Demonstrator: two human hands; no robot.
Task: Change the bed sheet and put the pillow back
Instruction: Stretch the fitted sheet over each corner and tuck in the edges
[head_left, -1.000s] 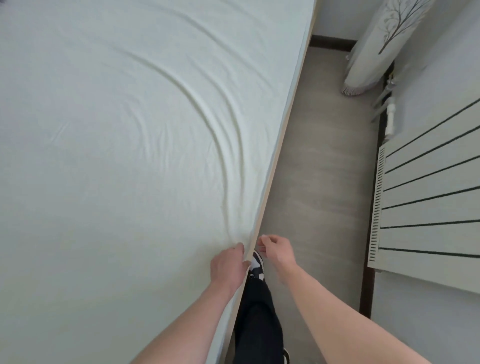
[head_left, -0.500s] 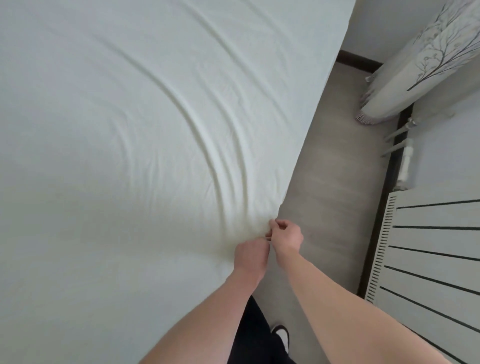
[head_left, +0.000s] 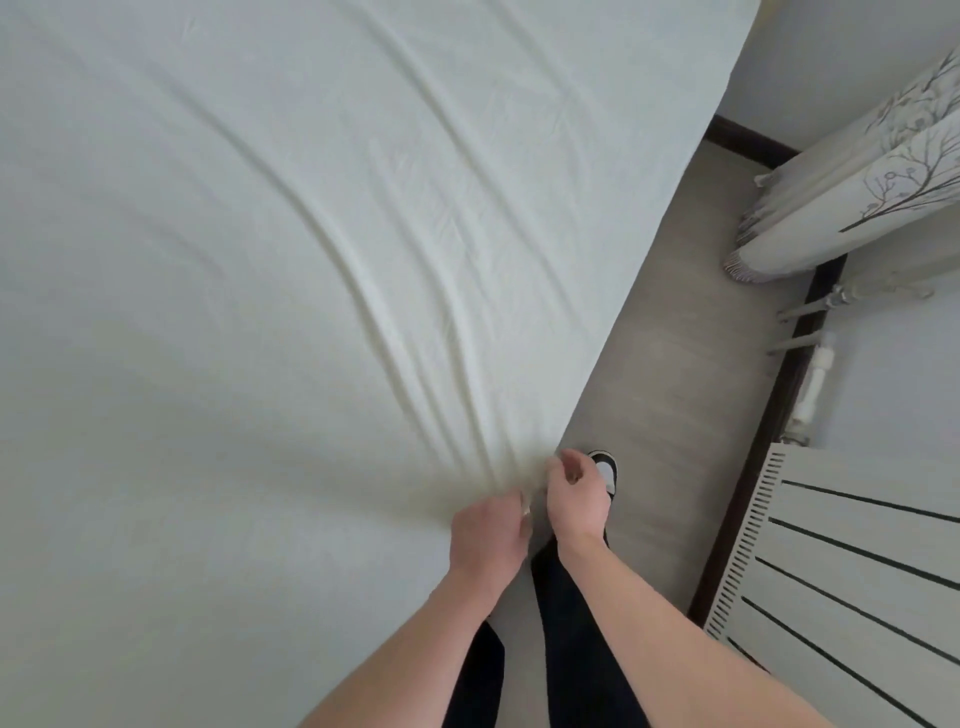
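Sheet (head_left: 311, 312) is lying spread over the bed, creases fanning from its near edge. Left hand (head_left: 488, 535) and right hand (head_left: 576, 493) are pinching that edge, side by side.

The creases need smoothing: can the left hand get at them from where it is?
Probably yes: the left hand grips the sheet edge where the creases start; nothing lies between.

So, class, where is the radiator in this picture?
In the head view the radiator sits at the lower right, against the wall across the strip of floor from the bed, below the curtain.
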